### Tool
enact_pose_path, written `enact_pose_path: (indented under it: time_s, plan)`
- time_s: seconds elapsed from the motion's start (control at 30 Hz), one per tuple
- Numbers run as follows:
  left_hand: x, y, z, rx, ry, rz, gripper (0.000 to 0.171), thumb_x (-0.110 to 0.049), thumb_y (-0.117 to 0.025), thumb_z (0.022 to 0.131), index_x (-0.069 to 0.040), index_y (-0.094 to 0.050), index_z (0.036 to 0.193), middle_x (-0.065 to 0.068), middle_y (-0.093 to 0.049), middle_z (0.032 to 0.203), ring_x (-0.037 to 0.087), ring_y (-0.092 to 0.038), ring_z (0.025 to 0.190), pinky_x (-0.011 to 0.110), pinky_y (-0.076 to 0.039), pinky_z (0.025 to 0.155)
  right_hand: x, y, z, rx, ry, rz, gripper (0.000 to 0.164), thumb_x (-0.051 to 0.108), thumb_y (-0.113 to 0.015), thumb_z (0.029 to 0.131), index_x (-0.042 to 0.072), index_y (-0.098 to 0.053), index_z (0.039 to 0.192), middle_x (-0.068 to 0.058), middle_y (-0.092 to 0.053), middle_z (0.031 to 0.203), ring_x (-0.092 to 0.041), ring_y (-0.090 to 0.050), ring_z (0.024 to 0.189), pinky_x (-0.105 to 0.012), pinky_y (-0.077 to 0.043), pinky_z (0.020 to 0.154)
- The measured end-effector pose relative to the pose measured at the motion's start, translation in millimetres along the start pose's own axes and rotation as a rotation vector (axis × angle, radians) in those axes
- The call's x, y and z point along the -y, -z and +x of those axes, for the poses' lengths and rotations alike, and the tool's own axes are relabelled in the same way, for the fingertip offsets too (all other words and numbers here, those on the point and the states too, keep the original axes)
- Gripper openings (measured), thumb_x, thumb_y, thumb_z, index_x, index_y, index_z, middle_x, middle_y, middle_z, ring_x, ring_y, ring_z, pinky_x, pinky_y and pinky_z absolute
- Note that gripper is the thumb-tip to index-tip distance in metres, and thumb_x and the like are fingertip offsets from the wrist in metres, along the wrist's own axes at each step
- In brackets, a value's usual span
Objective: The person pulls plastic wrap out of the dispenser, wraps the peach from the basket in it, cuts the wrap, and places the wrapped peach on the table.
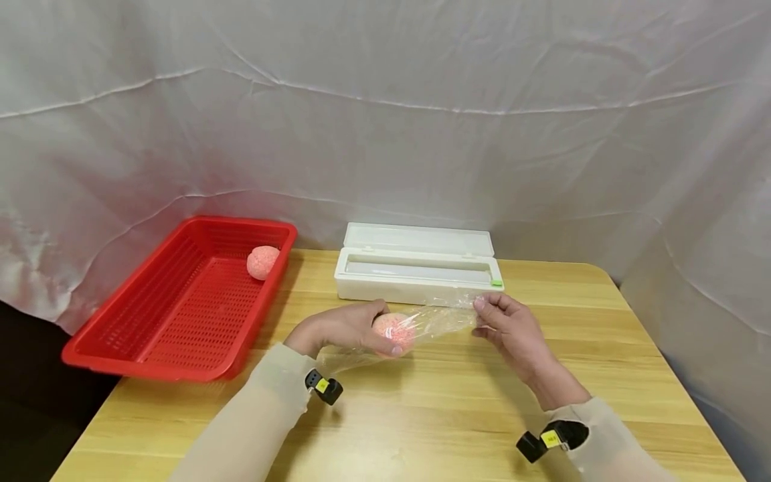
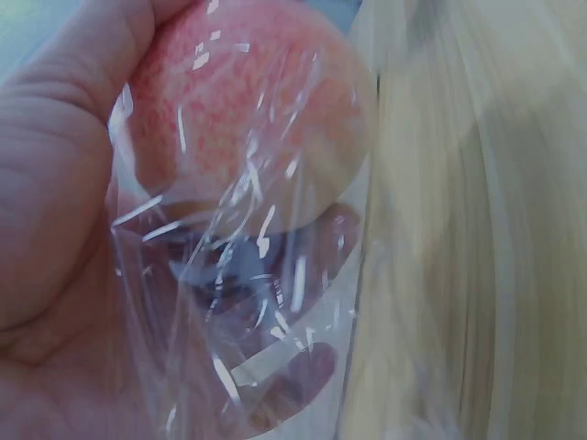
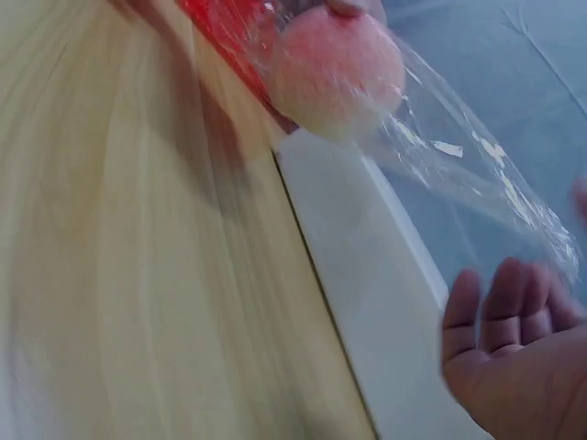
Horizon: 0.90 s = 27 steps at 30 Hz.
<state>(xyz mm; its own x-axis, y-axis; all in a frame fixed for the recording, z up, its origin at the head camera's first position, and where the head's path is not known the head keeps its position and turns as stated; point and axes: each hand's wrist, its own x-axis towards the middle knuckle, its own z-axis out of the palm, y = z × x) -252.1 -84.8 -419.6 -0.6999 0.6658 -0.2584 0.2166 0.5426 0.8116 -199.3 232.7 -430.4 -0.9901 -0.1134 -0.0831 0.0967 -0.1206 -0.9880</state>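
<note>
Beige sleeves [image 1: 241,422] up front, left hand [image 1: 349,327] grips a round pink speckled ball [image 1: 393,327] over the wood-grain counter [image 1: 421,415] while the right hand [image 1: 512,328] pinches its clear plastic film [image 1: 442,320], probably light but slippery wrapped, so I'd cup its middle.

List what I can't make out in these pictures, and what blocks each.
Head view: some of the left hand's fingers, hidden by the wrapped peach.
Head view: the roll's underside, hidden by the box's front wall.
Head view: print on the yellow labels, too small.
Left wrist view: part of the wrapped peach, cut off by the top edge.
Right wrist view: part of the right hand, cut off by the right edge.
</note>
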Motion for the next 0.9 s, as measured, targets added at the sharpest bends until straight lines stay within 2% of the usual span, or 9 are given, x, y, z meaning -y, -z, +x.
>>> enact_pose_path:
  time_s: [0.13, 0.27, 0.4, 0.5, 0.63, 0.73, 0.9]
  plan:
    - [-4.4, -4.9, 0.7, -0.038, -0.009, 0.007, 0.061, -0.045, -0.086, 0.083, -0.010, -0.055, 0.123, 0.004, -0.067, 0.106, 0.019, -0.064, 0.090, 0.033, -0.056, 0.077, -7, -19, -4, 0.026, -0.048, 0.070, 0.027, 0.026, -0.058, 0.110, 0.010, -0.047, 0.128, 0.004, -0.059, 0.109, -0.013, -0.059, 0.103, -0.036, -0.058, 0.092]
    - [-10.3, -10.9, 2.2, -0.062, -0.023, -0.006, 0.063, -0.045, -0.087, 0.083, -0.010, -0.054, 0.124, 0.005, -0.066, 0.108, 0.020, -0.065, 0.091, 0.034, -0.056, 0.079, -15, -46, -3, -0.024, -0.061, 0.141, 0.028, 0.020, -0.061, 0.108, 0.008, -0.050, 0.131, 0.006, -0.061, 0.112, -0.013, -0.057, 0.102, -0.034, -0.056, 0.090]
    - [-18.2, -16.6, 2.5, -0.068, -0.050, -0.005, 0.067, -0.045, -0.089, 0.080, -0.009, -0.055, 0.126, 0.004, -0.067, 0.110, 0.018, -0.065, 0.094, 0.034, -0.056, 0.084, -15, -66, 3, -0.143, -0.030, 0.200, 0.018, 0.011, -0.067, 0.104, 0.009, -0.061, 0.121, 0.007, -0.066, 0.104, -0.009, -0.058, 0.092, -0.024, -0.053, 0.079]
    - [-23.3, -20.2, 1.8, -0.084, -0.074, -0.003, 0.071, -0.044, -0.091, 0.078, -0.009, -0.056, 0.129, 0.001, -0.068, 0.110, 0.016, -0.065, 0.095, 0.033, -0.056, 0.086, -13, -72, 7, -0.236, 0.013, 0.242, 0.006, 0.007, -0.069, 0.101, 0.012, -0.067, 0.101, 0.008, -0.063, 0.087, -0.005, -0.057, 0.077, -0.018, -0.049, 0.067]
    - [-28.6, -24.1, -0.2, -0.135, -0.116, 0.004, 0.074, -0.042, -0.095, 0.076, -0.012, -0.057, 0.131, -0.002, -0.069, 0.112, 0.013, -0.065, 0.098, 0.033, -0.056, 0.088, -12, -75, 6, -0.311, 0.043, 0.276, 0.023, 0.008, -0.069, 0.102, 0.017, -0.071, 0.081, 0.008, -0.062, 0.078, -0.004, -0.056, 0.067, -0.016, -0.047, 0.059]
    - [-32.2, -26.8, -1.7, -0.170, -0.158, 0.015, 0.075, -0.040, -0.096, 0.075, -0.014, -0.056, 0.132, -0.004, -0.068, 0.115, 0.012, -0.065, 0.102, 0.033, -0.055, 0.091, -12, -79, 4, -0.327, 0.066, 0.294, 0.028, 0.008, -0.066, 0.103, 0.018, -0.072, 0.078, 0.006, -0.067, 0.082, -0.004, -0.060, 0.070, -0.016, -0.052, 0.060]
    - [-37.2, -30.1, -4.8, -0.198, -0.202, 0.000, 0.077, -0.036, -0.098, 0.074, -0.015, -0.056, 0.135, -0.004, -0.067, 0.120, 0.012, -0.065, 0.105, 0.033, -0.055, 0.093, -12, -84, 2, -0.351, 0.113, 0.308, 0.026, 0.005, -0.065, 0.104, 0.016, -0.071, 0.081, 0.004, -0.070, 0.087, -0.005, -0.064, 0.076, -0.018, -0.056, 0.066]
